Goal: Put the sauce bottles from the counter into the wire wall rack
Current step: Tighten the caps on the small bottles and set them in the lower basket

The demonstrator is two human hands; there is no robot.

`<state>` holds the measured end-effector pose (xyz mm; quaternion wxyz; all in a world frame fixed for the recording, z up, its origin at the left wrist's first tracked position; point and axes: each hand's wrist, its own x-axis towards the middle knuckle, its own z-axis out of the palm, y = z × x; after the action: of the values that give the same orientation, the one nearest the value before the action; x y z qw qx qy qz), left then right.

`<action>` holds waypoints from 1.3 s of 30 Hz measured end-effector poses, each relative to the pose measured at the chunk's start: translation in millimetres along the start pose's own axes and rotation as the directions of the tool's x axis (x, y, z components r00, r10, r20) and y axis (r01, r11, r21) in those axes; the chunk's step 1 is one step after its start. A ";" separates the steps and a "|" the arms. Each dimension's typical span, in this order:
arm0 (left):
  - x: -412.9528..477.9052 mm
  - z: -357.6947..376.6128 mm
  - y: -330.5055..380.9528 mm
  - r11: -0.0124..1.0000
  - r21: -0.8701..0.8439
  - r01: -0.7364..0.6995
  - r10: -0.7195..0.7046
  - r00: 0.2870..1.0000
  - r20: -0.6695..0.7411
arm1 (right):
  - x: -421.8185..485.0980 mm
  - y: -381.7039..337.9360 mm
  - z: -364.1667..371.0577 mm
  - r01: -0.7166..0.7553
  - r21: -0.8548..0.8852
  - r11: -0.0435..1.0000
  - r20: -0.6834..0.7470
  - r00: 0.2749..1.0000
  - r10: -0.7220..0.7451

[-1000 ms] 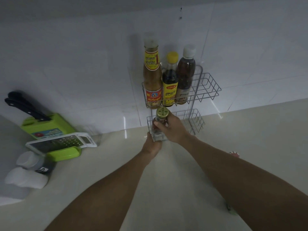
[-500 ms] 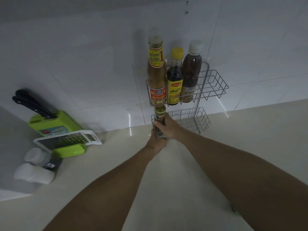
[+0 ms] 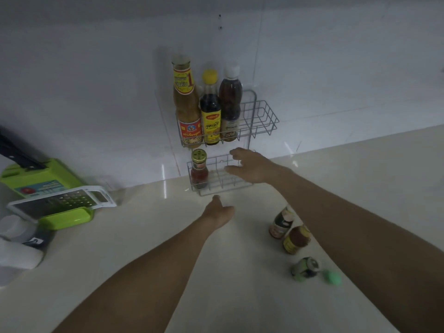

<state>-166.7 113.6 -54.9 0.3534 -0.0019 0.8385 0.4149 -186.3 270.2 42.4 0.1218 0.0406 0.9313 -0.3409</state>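
The wire wall rack [image 3: 262, 116] has two tiers. Its upper tier holds a tall tan sauce bottle [image 3: 187, 104], a yellow-capped dark bottle [image 3: 210, 109] and a white-capped brown bottle [image 3: 230, 104]. A small red sauce bottle [image 3: 199, 169] with a gold lid stands at the left end of the lower tier [image 3: 217, 181]. My right hand [image 3: 252, 167] is open, just in front of the lower tier, right of that bottle. My left hand [image 3: 217, 213] hovers open over the counter below the rack. Two small jars [image 3: 281, 223], [image 3: 296, 240] and a green-labelled jar [image 3: 305, 269] lie on the counter beside my right forearm.
A green knife block [image 3: 40, 176] with black handles and a white-and-green grater [image 3: 60, 205] stand at the left by the wall. White containers [image 3: 16, 246] lie at the far left edge. A small green lid-like object [image 3: 332, 277] sits near the jars.
Both hands have let go of the small red bottle, which now stands in the lower tier. The left hand dropped back toward the counter; the right moved to the right.
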 end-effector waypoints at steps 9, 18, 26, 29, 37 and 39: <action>-20.7 70.3 9.4 0.973 0.035 -0.227 0.219 0.961 0.169 | -89.7 31.1 -41.6 -0.129 -0.496 0.858 0.222 0.937 0.269; -26.1 109.9 14.8 0.945 -0.009 -0.328 0.326 0.934 0.146 | -102.6 57.6 -24.4 -0.077 -0.524 0.848 0.129 0.977 0.168; -22.5 98.4 21.3 0.903 -0.211 -0.374 0.366 0.928 -0.077 | -84.3 40.8 -43.6 0.167 -0.323 0.931 0.133 0.983 -0.130; -24.4 87.6 24.8 0.886 -0.219 -0.410 0.388 0.911 -0.138 | -77.6 32.6 -43.5 0.337 -0.386 0.859 0.063 0.938 -0.340; -40.1 88.1 23.8 0.955 -0.063 -0.289 0.228 0.855 -0.465 | -53.5 16.1 -16.8 0.097 -0.811 0.576 0.034 0.992 -0.119; -40.6 82.0 21.7 0.957 -0.119 -0.266 0.199 0.895 -0.400 | -47.6 10.1 -20.4 0.096 -0.719 0.688 0.044 0.995 -0.093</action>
<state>-94.2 173.3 -49.0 0.1288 -0.0126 0.8468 0.5160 -142.8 291.4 63.2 0.1121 -0.0588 0.9909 0.0451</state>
